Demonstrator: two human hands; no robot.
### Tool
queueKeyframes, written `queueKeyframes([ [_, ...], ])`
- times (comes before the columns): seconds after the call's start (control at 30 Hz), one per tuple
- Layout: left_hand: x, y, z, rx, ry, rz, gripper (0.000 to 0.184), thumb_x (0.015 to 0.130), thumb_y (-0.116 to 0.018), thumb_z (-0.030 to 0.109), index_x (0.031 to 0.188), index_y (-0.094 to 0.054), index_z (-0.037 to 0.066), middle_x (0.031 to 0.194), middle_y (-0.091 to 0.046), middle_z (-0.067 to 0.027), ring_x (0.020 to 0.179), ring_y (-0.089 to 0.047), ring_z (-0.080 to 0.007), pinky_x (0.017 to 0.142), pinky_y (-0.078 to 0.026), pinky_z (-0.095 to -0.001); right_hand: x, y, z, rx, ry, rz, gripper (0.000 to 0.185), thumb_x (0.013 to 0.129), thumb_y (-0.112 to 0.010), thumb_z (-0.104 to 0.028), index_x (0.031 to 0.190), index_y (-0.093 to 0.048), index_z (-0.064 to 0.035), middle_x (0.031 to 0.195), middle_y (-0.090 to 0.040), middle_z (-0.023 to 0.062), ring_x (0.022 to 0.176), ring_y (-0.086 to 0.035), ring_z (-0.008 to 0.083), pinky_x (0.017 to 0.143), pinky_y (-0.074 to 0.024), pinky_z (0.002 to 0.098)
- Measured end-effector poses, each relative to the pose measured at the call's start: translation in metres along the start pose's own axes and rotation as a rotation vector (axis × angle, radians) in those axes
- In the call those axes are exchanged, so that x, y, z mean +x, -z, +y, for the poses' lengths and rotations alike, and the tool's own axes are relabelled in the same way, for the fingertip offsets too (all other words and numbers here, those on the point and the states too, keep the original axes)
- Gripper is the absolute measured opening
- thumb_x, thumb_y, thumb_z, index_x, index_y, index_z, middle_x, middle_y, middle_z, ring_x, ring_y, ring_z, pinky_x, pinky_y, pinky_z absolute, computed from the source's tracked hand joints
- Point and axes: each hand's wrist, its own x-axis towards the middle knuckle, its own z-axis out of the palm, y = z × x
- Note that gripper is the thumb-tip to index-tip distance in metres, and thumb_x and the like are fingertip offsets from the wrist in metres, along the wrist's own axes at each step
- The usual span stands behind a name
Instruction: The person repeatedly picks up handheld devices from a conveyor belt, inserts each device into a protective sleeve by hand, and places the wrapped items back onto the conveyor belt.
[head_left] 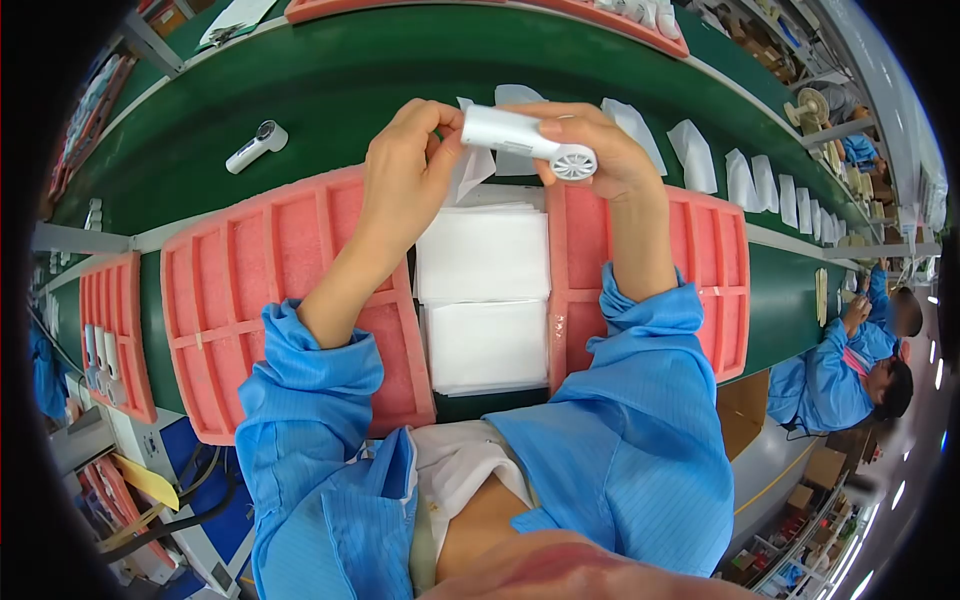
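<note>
My right hand (610,145) is closed around a white handheld fan (505,130), its round grille facing me and its handle pointing left. My left hand (410,160) pinches a thin white pouch (474,172) beside the handle's end. The fan is outside the pouch, as far as I can see. Below my hands lie two stacks of flat white pouches, a far stack (482,255) and a near stack (487,345). Another handheld fan (257,146) lies on the green belt (330,110) to the left.
Pink compartment trays flank the stacks, one left (250,260) and one right (725,270). Several filled-looking white pouches (692,157) line the belt toward the right. A farther tray (115,330) holds more fans. Co-workers in blue (830,380) sit at the right.
</note>
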Motion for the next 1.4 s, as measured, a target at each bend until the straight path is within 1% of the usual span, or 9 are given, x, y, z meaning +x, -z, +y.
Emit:
queueKeyframes([
  [0.3,0.005,0.003,-0.012,-0.196,0.160,0.032,0.008,0.087,-0.064,0.007,0.089,-0.063,0.000,0.084,-0.059,-0.0024,0.059,-0.047,-0.0079,0.052,-0.038,-0.0244,-0.004,-0.005,-0.006,-0.335,0.086,0.188,0.038,0.084,-0.065,-0.020,0.117,-0.061,-0.0007,0.084,-0.067,0.0114,0.067,-0.065,0.0133,0.058,-0.0471,0.0219],
  [0.5,0.002,-0.001,-0.002,-0.094,-0.044,0.116,0.007,0.087,-0.064,0.007,0.088,-0.062,0.001,0.084,-0.058,-0.0055,0.063,-0.050,-0.0135,0.055,-0.041,-0.0262,-0.005,-0.019,0.005,-0.703,0.138,0.275,0.034,0.080,-0.069,-0.018,0.110,-0.057,-0.0081,0.077,-0.066,0.0063,0.066,-0.063,0.0128,0.060,-0.0451,0.0226],
  [0.73,-0.009,-0.006,0.016,-0.072,-0.301,-0.046,0.008,0.081,-0.066,0.003,0.087,-0.061,0.003,0.086,-0.058,-0.0076,0.076,-0.057,-0.0250,0.064,-0.047,-0.0311,0.008,-0.029,0.020,-1.306,0.453,0.541,0.037,0.079,-0.067,-0.030,0.107,-0.059,-0.0072,0.071,-0.065,0.0167,0.066,-0.065,0.0296,0.056,-0.0476,0.0348],
  [0.77,-0.008,-0.006,0.009,-0.095,-0.339,-0.056,0.015,0.080,-0.070,0.003,0.094,-0.062,0.004,0.092,-0.059,-0.0063,0.076,-0.057,-0.0182,0.064,-0.046,-0.0276,0.009,-0.026,0.023,-1.230,0.472,0.555,0.034,0.081,-0.065,-0.030,0.105,-0.060,-0.0068,0.067,-0.062,0.0154,0.063,-0.064,0.0275,0.055,-0.0466,0.0339],
  [1.03,-0.009,-0.014,-0.003,0.267,-0.308,-0.001,0.043,0.069,-0.076,0.004,0.109,-0.061,0.007,0.102,-0.059,-0.0065,0.084,-0.063,-0.0249,0.064,-0.052,-0.0322,0.002,-0.041,0.013,-0.567,0.367,0.490,0.031,0.100,-0.047,-0.033,0.100,-0.060,-0.0049,0.067,-0.057,0.0028,0.056,-0.045,0.0089,0.050,-0.0378,0.0274],
  [1.13,-0.010,-0.013,-0.002,-0.137,-0.069,-0.091,0.048,0.070,-0.080,0.008,0.113,-0.059,0.006,0.105,-0.063,-0.0082,0.086,-0.065,-0.0205,0.064,-0.053,-0.0287,0.012,-0.026,0.021,-0.506,0.527,0.555,0.039,0.102,-0.040,-0.038,0.108,-0.058,-0.0043,0.079,-0.062,0.0016,0.067,-0.051,0.0085,0.056,-0.0404,0.0257],
  [1.17,-0.010,-0.013,0.001,-0.311,0.050,-0.121,0.050,0.070,-0.081,0.011,0.114,-0.059,0.006,0.105,-0.064,-0.0090,0.087,-0.066,-0.0188,0.064,-0.053,-0.0276,0.011,-0.027,0.021,-0.521,0.506,0.482,0.048,0.102,-0.036,-0.044,0.123,-0.053,-0.0047,0.100,-0.063,0.0061,0.091,-0.057,0.0136,0.075,-0.0467,0.0278],
  [1.27,-0.003,-0.011,0.010,-0.518,0.066,0.085,0.049,0.073,-0.082,0.016,0.114,-0.058,0.003,0.105,-0.066,-0.0112,0.087,-0.066,-0.0152,0.066,-0.054,-0.0269,0.017,-0.044,0.028,0.018,0.272,0.206,0.064,0.101,-0.027,-0.054,0.136,-0.044,-0.0034,0.126,-0.053,0.0105,0.119,-0.049,0.0188,0.099,-0.0415,0.0348],
  [1.4,0.000,-0.002,0.007,-0.100,-0.102,0.151,0.038,0.076,-0.079,0.013,0.107,-0.059,0.004,0.102,-0.067,-0.0069,0.077,-0.063,-0.0163,0.061,-0.051,-0.0268,0.017,-0.053,0.035,-0.005,0.288,0.184,0.063,0.100,-0.035,-0.055,0.143,-0.038,-0.0096,0.131,-0.050,0.0107,0.126,-0.043,0.0209,0.103,-0.0373,0.0354],
])
